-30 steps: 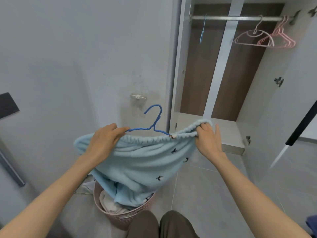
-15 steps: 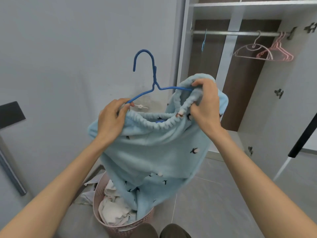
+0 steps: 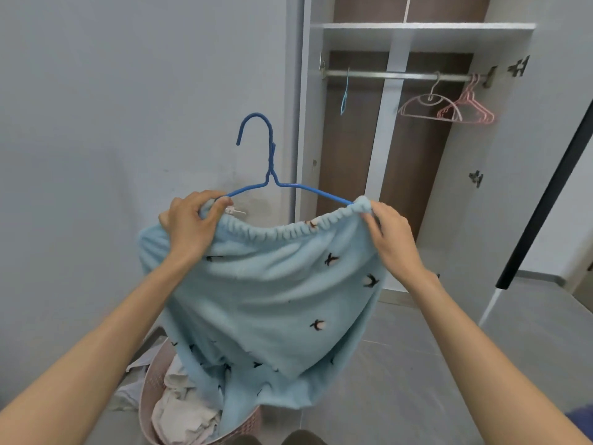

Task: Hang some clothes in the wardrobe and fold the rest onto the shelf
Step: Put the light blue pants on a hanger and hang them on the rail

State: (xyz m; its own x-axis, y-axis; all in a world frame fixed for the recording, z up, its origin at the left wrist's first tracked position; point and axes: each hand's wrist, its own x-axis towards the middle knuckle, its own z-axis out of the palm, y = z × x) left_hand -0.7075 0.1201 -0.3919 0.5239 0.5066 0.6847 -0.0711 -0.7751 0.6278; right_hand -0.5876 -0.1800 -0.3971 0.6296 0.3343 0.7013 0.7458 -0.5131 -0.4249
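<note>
Up in front of the open wardrobe (image 3: 417, 27), the left hand (image 3: 189, 223) and right hand (image 3: 391, 239) each grip one end of the light blue garment (image 3: 272, 290) by its elastic waistband, fingers curled round the fabric and the blue hanger (image 3: 269, 175) threaded inside; its lower end trails into the pink laundry basket (image 3: 150, 387).
</note>
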